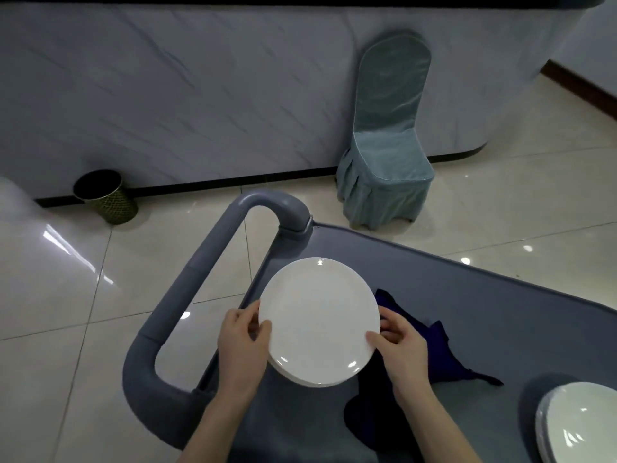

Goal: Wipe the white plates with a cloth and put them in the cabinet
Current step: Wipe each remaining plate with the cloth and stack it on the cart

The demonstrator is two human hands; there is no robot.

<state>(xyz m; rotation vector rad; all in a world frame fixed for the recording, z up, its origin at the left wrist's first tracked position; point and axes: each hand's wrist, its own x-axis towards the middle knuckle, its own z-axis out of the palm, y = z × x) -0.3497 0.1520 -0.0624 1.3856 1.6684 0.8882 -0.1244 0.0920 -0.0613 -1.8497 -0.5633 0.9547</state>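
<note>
A small stack of white plates (319,320) is held just above the left end of the grey cart's top tray (484,315). My left hand (242,342) grips the stack's left rim, thumb on top. My right hand (399,344) grips the right rim the same way. A dark blue cloth (434,359) lies crumpled on the tray under and to the right of my right hand. A second stack of white plates (581,426) sits at the tray's lower right, cut off by the frame edge.
The cart's thick grey handle (200,282) loops out to the left over the glossy tiled floor. A chair in a teal cover (384,145) stands against the marble-look wall. A dark woven bin (107,197) sits at the wall's foot on the left.
</note>
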